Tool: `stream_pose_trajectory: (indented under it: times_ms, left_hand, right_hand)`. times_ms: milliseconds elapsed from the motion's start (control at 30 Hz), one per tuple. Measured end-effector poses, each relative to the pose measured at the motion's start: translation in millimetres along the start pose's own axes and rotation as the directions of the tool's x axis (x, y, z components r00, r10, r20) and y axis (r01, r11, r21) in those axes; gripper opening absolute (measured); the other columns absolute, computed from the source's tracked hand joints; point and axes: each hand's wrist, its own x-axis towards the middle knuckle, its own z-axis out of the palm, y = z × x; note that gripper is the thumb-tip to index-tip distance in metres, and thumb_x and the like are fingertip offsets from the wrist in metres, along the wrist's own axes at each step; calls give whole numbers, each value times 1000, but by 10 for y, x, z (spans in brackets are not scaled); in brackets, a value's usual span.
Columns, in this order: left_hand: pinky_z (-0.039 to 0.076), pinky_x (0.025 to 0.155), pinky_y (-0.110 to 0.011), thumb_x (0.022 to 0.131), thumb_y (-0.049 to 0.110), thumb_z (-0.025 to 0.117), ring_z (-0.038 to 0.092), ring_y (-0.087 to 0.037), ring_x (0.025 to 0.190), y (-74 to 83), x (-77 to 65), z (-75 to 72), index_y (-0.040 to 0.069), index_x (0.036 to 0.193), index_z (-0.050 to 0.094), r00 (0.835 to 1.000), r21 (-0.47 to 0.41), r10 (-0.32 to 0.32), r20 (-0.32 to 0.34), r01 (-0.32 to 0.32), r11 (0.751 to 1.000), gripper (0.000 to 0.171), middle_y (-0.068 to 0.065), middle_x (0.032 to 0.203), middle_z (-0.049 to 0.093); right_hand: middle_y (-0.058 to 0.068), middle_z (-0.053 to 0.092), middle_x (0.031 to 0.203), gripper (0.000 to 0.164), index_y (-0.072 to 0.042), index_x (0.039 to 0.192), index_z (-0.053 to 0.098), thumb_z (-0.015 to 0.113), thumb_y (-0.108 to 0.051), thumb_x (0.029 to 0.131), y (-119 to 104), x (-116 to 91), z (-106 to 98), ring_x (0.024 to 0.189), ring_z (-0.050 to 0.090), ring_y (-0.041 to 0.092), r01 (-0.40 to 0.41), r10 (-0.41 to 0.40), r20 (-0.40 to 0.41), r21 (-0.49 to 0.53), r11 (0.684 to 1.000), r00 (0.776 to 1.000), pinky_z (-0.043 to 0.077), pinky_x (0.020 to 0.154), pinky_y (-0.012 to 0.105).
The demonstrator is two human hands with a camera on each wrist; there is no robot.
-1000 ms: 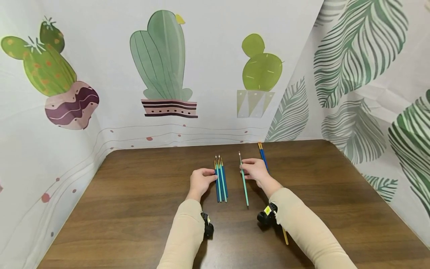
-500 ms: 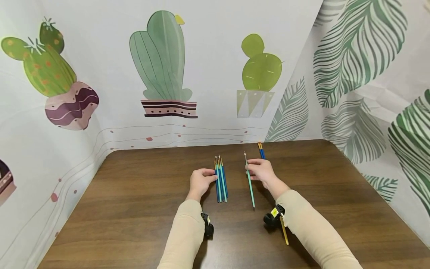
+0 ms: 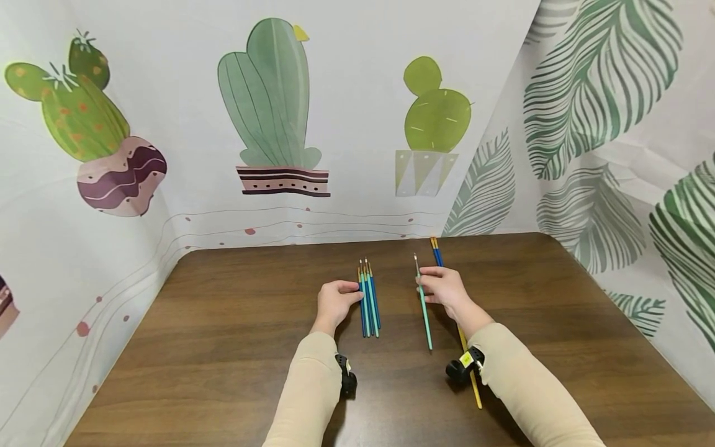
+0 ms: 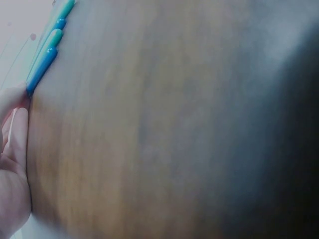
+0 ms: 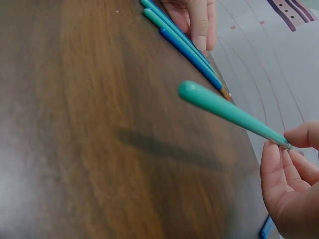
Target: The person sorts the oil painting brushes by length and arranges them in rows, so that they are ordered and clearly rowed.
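Observation:
Several paintbrushes (image 3: 368, 307) with blue and teal handles lie side by side in a row mid-table, bristle ends pointing away. At the row's left edge, my left hand (image 3: 335, 304) pinches the outermost blue paintbrush (image 4: 42, 69) between thumb and finger. To the right, my right hand (image 3: 447, 288) grips a single teal paintbrush (image 3: 426, 323) near its bristle end, thumb against the fingers. In the right wrist view that brush's rounded handle end (image 5: 189, 91) stands above the table and casts a shadow.
Behind the right hand lie blue-handled paintbrushes (image 3: 438, 256) near the table's back edge. A yellow handle (image 3: 476, 391) shows under the right forearm. The brown wooden table (image 3: 234, 347) meets a white printed cloth (image 3: 357, 124) at the back.
My right hand has moved to the right, carrying the teal paintbrush farther from the row. The left hand has stayed at the row's left edge.

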Motion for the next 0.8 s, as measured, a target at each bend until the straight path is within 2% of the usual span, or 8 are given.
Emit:
stream_pose_trajectory:
  times_ms: [267, 433, 633, 800]
  left_hand:
    - [51, 87, -37, 79, 14, 76, 66, -21, 95, -19, 3, 10, 6, 96, 74, 1000, 16, 11, -5, -11, 1000, 19, -9, 96, 74]
    - [51, 87, -37, 79, 14, 76, 66, -21, 95, -31, 7, 18, 6, 97, 74, 1000, 14, 12, -7, -11, 1000, 19, -9, 97, 74]
    - [52, 86, -36, 79, 14, 76, 67, -20, 94, -24, 12, 16, 6, 96, 74, 1000, 14, 18, -12, -18, 1000, 19, -9, 96, 74]
    - [52, 85, -35, 78, 13, 77, 67, -20, 93, -19, 14, 12, 6, 95, 74, 1000, 15, 20, -17, -20, 1000, 19, -9, 95, 74]
  right_hand:
    - [12, 70, 99, 45, 5, 130, 51, 60, -10, 89, 3, -72, -120, 70, 66, 7, 9, -9, 1, 16, 1000, 1000, 54, 57, 21]
    - [8, 70, 99, 47, 5, 131, 49, 61, -11, 89, -3, -104, -181, 73, 67, 9, 8, -9, 17, 34, 999, 1000, 54, 58, 21]
    - [9, 70, 103, 48, 5, 133, 47, 60, -12, 90, 9, -135, -260, 72, 66, 7, 22, -22, 22, 37, 999, 1000, 55, 60, 22]
    - [3, 70, 98, 51, 7, 135, 44, 60, -12, 91, 30, -158, -334, 73, 66, 7, 29, -30, 27, 42, 999, 999, 55, 61, 21]
